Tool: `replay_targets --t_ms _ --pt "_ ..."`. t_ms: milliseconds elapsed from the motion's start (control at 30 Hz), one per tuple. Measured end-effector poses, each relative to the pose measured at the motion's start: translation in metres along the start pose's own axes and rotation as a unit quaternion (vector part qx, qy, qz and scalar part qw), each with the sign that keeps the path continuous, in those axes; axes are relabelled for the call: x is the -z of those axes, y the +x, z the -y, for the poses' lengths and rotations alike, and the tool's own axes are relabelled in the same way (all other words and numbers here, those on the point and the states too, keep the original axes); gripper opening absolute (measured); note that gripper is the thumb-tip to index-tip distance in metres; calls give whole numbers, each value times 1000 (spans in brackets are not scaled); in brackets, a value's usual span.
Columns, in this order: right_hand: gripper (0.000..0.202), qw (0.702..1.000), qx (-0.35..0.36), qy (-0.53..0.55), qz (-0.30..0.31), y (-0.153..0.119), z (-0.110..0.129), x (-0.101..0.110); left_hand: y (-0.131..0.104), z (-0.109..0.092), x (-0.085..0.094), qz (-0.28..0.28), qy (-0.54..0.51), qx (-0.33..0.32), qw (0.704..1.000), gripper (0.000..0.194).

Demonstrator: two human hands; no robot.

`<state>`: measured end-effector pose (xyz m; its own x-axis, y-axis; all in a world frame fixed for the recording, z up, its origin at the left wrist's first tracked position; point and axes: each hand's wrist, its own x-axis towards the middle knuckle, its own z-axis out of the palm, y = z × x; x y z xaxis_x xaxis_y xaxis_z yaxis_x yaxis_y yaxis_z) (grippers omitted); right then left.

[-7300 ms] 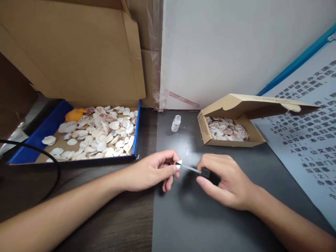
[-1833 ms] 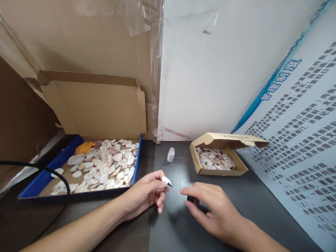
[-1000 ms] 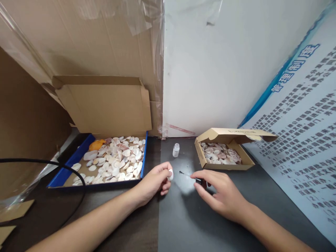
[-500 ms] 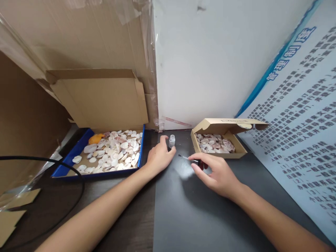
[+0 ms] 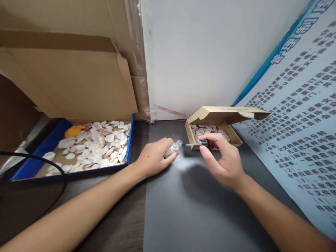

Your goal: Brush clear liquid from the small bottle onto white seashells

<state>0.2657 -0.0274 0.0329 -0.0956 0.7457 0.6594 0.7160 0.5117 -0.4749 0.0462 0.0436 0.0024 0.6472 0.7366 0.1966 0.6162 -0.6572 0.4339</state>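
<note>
Bottle: small, clear glass with a white label. The bottle [image 5: 171, 149] is uncapped and tilted, its mouth towards my right hand; it is over the left part of the dark mat [image 5: 170, 213]. I cannot tell how much it holds.
Left hand: fingers of my left hand [image 5: 153, 158] closed round the bottle, thumb along its near side.
Right hand: thumb and fingers of my right hand [image 5: 225, 161] pinching the black cap [image 5: 205, 143] of the brush [image 5: 193, 144].
Brush: roughly level, dark tip just beside the bottle mouth; whether it touches the rim, I cannot tell.
Blue box: lid raised, many pale shells [image 5: 102, 148] heaped inside the blue box [image 5: 128, 147], some overlapping; one orange shell [image 5: 74, 131] at its far left.
Small box: to the right, lid partly raised. The small box [image 5: 237, 141] holds pale and reddish-brown shells, part covered by my right fingers and the cap.
Cable: black, crossing in front of the blue box's left part; the cable [image 5: 64, 180] is cut off at the left edge.
Poster: rows of print on the poster [image 5: 286, 129], cut off at right.
Hard to read: label print blurred; my left fingertips mostly behind the bottle.
</note>
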Motion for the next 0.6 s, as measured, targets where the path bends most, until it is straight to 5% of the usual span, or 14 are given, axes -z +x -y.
replay_targets --t_ms 600 --pt "23 997 47 8 58 -2 1 -4 -4 -9 0 31 -13 -67 997 23"
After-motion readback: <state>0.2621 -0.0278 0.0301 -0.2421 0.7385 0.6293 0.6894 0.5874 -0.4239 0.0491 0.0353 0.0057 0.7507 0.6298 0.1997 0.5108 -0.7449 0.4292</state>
